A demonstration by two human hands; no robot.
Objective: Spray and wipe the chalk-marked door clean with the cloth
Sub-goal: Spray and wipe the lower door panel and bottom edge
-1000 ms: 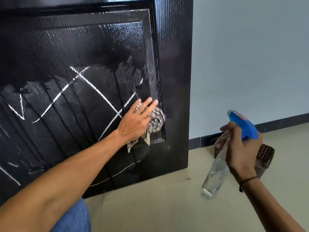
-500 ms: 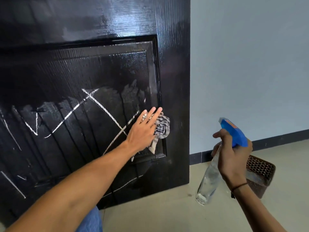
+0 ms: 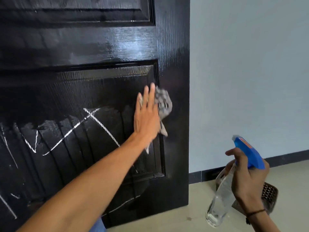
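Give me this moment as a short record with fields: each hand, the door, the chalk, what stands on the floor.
left hand: left hand presses the cloth flat on the door, fingers straight
right hand: right hand grips the spray bottle, away from the door
door: black, glossy, wet streaks on lower panel
chalk: chalk marks remain left of the cloth
floor: brown basket behind the bottle
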